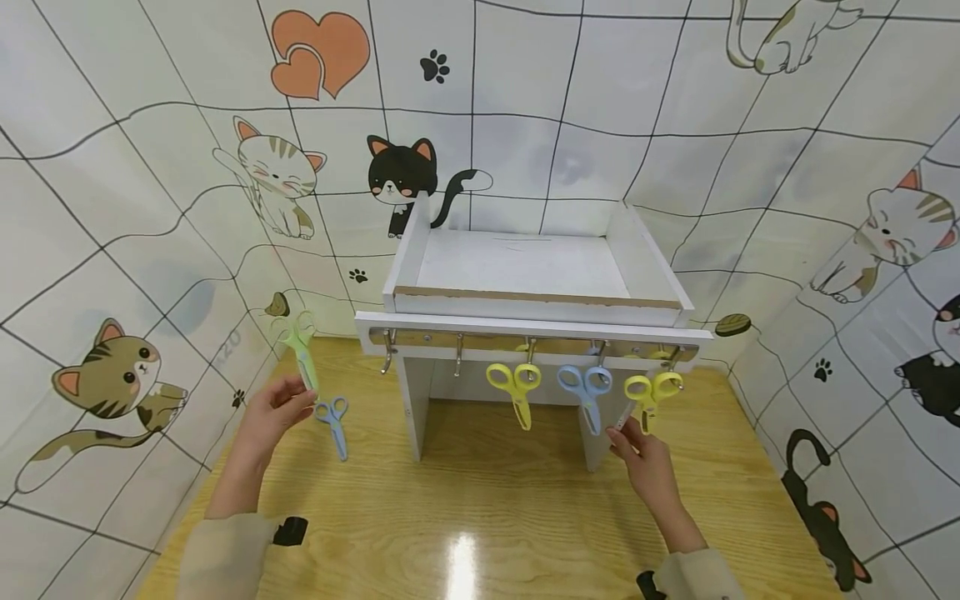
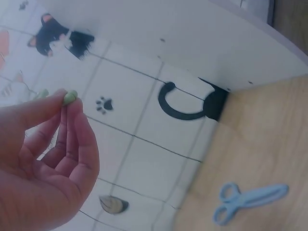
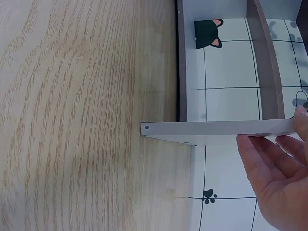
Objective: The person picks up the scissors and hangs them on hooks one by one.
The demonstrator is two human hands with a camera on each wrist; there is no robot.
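Note:
My left hand point(image 1: 276, 417) pinches green scissors point(image 1: 305, 354) by the blade end, handle loops pointing up. In the left wrist view only the green tip point(image 2: 70, 97) shows between thumb and fingers. Blue scissors point(image 1: 334, 425) lie on the table just right of that hand. My right hand point(image 1: 651, 467) grips the front edge of the right leg point(image 3: 216, 128) of a white hook rack point(image 1: 525, 323), thumb on one side and fingers on the other. Yellow scissors point(image 1: 517, 392), blue scissors point(image 1: 587, 392) and another yellow pair point(image 1: 651, 396) hang from its hooks.
The two leftmost hooks, a left hook point(image 1: 388, 350) and its neighbour point(image 1: 459, 357), hold nothing. A shallow open tray point(image 1: 536, 310) forms the rack's top. Cat-printed sheeting point(image 1: 525, 158) surrounds the wooden table point(image 1: 360, 525) at the back and sides.

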